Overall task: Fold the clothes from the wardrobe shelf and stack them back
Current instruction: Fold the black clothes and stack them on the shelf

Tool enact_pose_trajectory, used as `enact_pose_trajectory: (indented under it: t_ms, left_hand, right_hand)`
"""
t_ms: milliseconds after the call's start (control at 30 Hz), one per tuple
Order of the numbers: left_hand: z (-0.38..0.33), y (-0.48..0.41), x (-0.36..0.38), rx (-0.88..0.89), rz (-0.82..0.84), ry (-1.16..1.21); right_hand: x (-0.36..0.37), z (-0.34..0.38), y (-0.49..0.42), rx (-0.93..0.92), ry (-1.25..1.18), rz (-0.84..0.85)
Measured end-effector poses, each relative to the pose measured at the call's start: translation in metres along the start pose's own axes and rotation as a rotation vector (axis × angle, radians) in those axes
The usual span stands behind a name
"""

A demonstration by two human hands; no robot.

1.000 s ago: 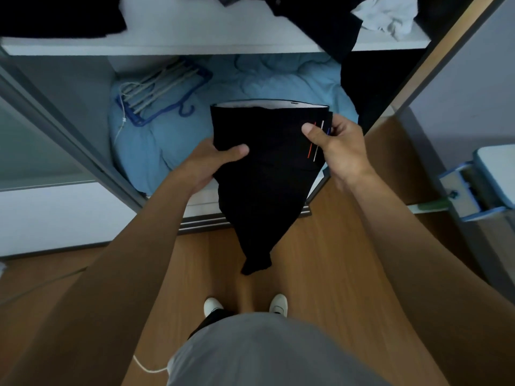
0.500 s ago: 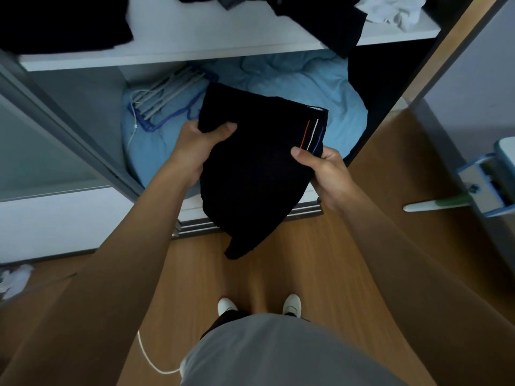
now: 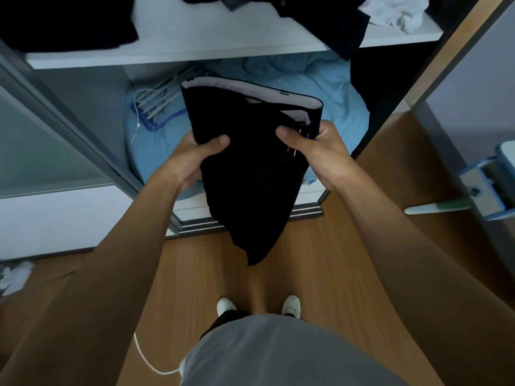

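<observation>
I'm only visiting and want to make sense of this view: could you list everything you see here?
black garment: one, black with pale lining and red, white and blue stripes, held before the wardrobe.
wardrobe shelf: one, white, top.
dark clothes: several, black, on the shelf.
crumpled cloth: one, white, shelf's right end.
bedding: one, light blue, under the shelf.
hanger rack: one, blue with grey bars, on the bedding.
floor: one, brown wood, below.
cord: one, white, on the floor, lower left.
shoes: two, white, on the floor.
left hand: one, grips the garment's left side.
right hand: one, grips its right side by the stripes.
</observation>
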State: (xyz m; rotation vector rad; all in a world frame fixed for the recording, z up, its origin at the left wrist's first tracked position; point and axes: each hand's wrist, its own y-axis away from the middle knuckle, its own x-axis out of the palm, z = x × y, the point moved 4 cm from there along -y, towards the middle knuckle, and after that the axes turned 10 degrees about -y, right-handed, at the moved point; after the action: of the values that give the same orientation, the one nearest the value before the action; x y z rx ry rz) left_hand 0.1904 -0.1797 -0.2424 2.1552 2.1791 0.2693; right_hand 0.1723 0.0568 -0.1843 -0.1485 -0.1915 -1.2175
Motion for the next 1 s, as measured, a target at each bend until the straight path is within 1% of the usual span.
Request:
enact_pose_trajectory:
  t_ms: [67,167,200,300,367,400,467,533,567,600,667,733,767,800,867,933,1000]
  left_hand:
    - [0.003,0.0,0.006,0.0,-0.002,-0.045]
    - [-0.004,-0.001,0.012,0.017,-0.07,-0.016]
    - [-0.007,-0.001,0.014,0.018,-0.08,-0.009]
    - [-0.016,-0.002,0.018,0.009,-0.086,0.002]
    - [-0.016,-0.003,0.013,-0.021,-0.078,0.004]
    - [-0.013,-0.001,0.009,-0.044,-0.051,0.006]
    - [0.0,0.006,0.001,-0.106,0.068,-0.022]
    - [0.017,0.017,0.003,-0.178,0.189,-0.104]
    - [0.022,0.022,0.006,-0.194,0.204,-0.144]
    - [0.024,0.024,0.01,-0.186,0.18,-0.158]
    - [0.018,0.022,0.018,-0.126,0.064,-0.112]
    - [0.004,0.019,0.024,-0.069,-0.037,-0.047]
    - [-0.003,0.017,0.026,-0.039,-0.067,-0.027]
    - [-0.011,0.016,0.027,-0.013,-0.087,-0.014]
    - [-0.022,0.014,0.027,-0.005,-0.115,-0.002]
    - [-0.026,0.013,0.022,-0.048,-0.143,-0.005]
    - [-0.025,0.015,0.011,-0.109,-0.205,-0.004]
  right_hand:
    - [0.005,0.003,-0.002,-0.009,0.057,0.051]
    - [-0.007,0.007,-0.005,0.004,0.056,-0.008]
    - [-0.013,0.004,-0.005,0.039,0.072,-0.012]
    - [-0.024,-0.017,0.003,0.205,0.206,0.05]
    - [-0.027,-0.028,0.008,0.237,0.134,-0.002]
    - [-0.026,-0.029,0.009,0.227,0.062,-0.027]
    - [-0.022,-0.026,0.01,0.237,-0.063,-0.05]
    - [-0.02,-0.022,0.007,0.28,-0.156,-0.046]
    - [-0.019,-0.018,0.005,0.31,-0.183,-0.054]
    - [-0.019,-0.014,0.002,0.349,-0.204,-0.072]
    - [-0.023,-0.008,-0.003,0.405,-0.289,-0.111]
    - [-0.027,-0.006,-0.002,0.382,-0.416,-0.111]
    - [-0.026,-0.009,0.002,0.371,-0.441,-0.092]
    - [-0.023,-0.017,0.008,0.372,-0.42,-0.08]
    - [-0.013,-0.038,0.019,0.373,-0.293,-0.069]
    - [-0.004,-0.052,0.027,0.35,-0.193,-0.072]
    - [0.004,-0.052,0.028,0.326,-0.187,-0.096]
